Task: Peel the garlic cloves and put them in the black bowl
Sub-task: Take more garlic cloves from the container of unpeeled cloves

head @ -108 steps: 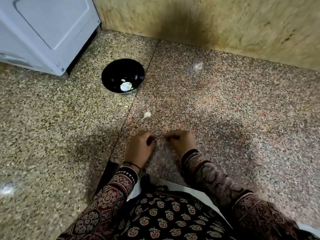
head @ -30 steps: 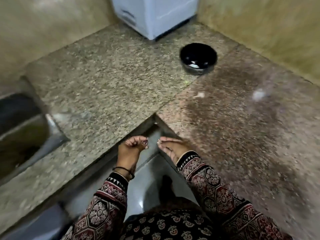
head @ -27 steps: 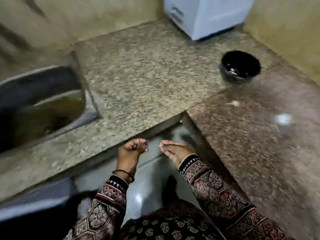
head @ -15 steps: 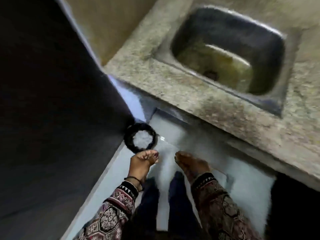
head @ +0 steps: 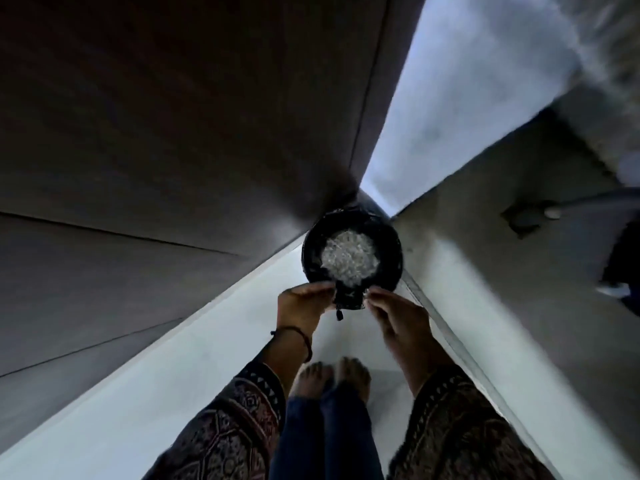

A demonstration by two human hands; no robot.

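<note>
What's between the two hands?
In the head view, the near edge of a black bin holding pale scraps lies between left hand and right hand.

home | bare feet [head: 329,379] | lined bin [head: 309,252] | pale floor [head: 156,393] | dark cabinet panels [head: 173,116]

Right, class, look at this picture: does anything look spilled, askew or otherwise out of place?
Nothing looks spilled: the whitish scraps sit inside the black-lined bin, and the pale floor around it shows no litter. One oddity: a flap of the liner droops over the near rim, between the left hand and right hand.
</note>
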